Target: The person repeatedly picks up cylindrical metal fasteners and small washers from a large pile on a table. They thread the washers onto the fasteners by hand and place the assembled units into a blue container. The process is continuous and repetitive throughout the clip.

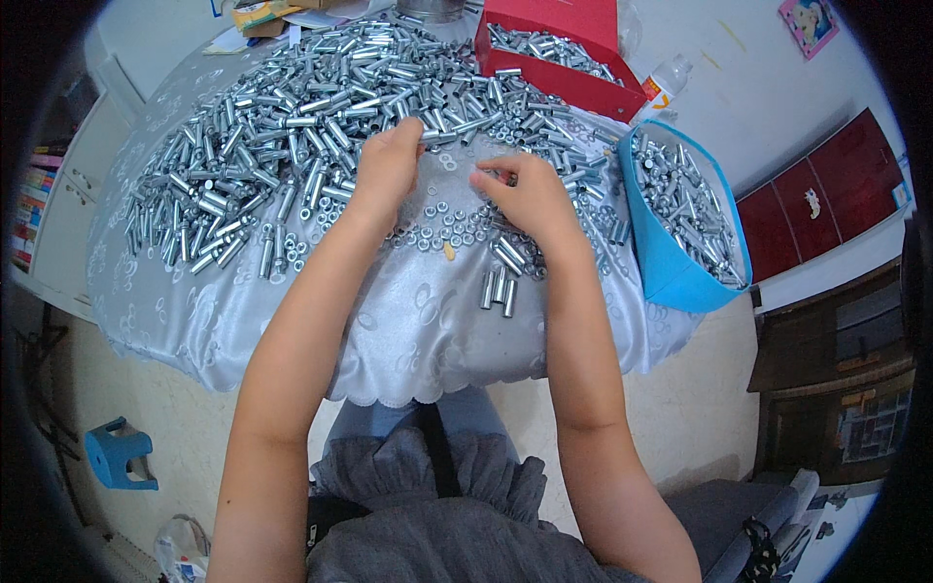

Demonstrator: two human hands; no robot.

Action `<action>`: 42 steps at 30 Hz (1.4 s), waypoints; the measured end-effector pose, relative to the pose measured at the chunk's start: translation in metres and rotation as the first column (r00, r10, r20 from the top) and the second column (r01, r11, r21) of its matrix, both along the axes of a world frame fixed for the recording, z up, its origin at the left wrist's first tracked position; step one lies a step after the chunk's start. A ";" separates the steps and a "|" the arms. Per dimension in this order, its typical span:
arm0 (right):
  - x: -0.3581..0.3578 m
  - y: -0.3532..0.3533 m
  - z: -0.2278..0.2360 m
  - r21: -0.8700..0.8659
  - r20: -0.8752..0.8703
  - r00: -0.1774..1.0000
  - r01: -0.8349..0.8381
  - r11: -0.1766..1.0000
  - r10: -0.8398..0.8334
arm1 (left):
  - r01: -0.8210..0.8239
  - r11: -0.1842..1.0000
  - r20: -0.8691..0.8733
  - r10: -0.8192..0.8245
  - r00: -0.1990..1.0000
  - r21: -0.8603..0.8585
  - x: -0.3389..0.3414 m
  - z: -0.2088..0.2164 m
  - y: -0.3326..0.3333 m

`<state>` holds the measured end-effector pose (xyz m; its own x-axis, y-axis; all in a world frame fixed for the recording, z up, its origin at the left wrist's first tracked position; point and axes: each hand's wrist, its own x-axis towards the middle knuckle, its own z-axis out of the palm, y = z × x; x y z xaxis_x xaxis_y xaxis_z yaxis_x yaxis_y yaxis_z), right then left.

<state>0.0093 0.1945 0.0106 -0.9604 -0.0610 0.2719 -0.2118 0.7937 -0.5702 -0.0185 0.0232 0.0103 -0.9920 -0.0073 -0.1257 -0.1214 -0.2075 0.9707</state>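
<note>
A big heap of silver metal sleeves and bolts (292, 107) covers the far half of a table under a shiny white cloth (408, 330). My left hand (387, 165) rests at the heap's near edge, fingers curled on a metal sleeve (439, 136). My right hand (525, 194) lies just to the right, fingertips pinched on a small nut. Loose nuts and washers (447, 228) are scattered between and below both hands. A few sleeves (498, 289) lie apart near my right wrist.
A blue fabric bin (671, 262) filled with metal parts stands at the table's right edge. A red box (564, 73) with more parts sits behind it, beside a plastic bottle (666, 83). A blue stool (119, 452) is on the floor at lower left.
</note>
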 end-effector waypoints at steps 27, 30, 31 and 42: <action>0.005 -0.022 0.014 -0.796 -0.090 0.946 -0.256 0.549 0.310 | 0.007 0.993 -0.141 -0.024 0.990 -0.116 0.001 -0.009 0.005; 0.004 -0.022 0.012 -0.784 -0.117 0.957 -0.252 0.567 0.264 | 0.048 0.994 -0.123 -0.061 0.991 -0.102 0.003 -0.006 0.004; 0.003 -0.022 0.013 -0.785 -0.104 0.960 -0.238 0.571 0.258 | 0.053 0.994 -0.120 -0.065 0.991 -0.096 0.004 -0.006 0.003; 0.004 -0.015 0.020 -0.905 0.071 0.924 -0.098 0.414 0.376 | 0.235 0.970 -0.078 -0.230 0.970 0.056 0.011 0.009 0.002</action>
<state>0.0131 0.1800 0.0303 -0.9819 -0.1604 0.1006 -0.0631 -0.2239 -0.9726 -0.0079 0.0251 0.0188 -0.9718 0.2306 -0.0486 -0.1060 -0.2438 0.9640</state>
